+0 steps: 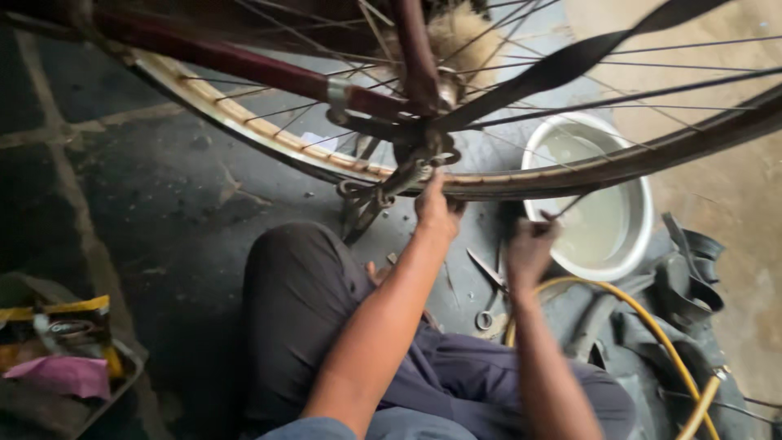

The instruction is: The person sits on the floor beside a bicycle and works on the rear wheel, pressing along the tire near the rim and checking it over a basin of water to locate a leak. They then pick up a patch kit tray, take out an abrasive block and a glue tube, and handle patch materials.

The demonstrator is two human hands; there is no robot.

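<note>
The left hand point(436, 208) is raised to the bare bicycle wheel rim point(244, 122), its fingers closed against the rim's lower edge, just beside the dark metal stand bracket point(383, 191) that hangs below the axle. The right hand point(529, 244) is held lower and to the right, clenched around a thin dark tool point(562, 208) whose tip is angled up toward the rim; what kind of tool it is cannot be told. Just beyond the right hand a white basin point(643, 228) of cloudy water is seen on the floor. Scissors point(489, 285) lie between the two forearms, near the right wrist. A yellow hose point(652, 326) is curved past the right forearm, beside a black inner tube point(692, 277). Far left of the left arm, a tray point(122, 375) of packets is seen.
</note>
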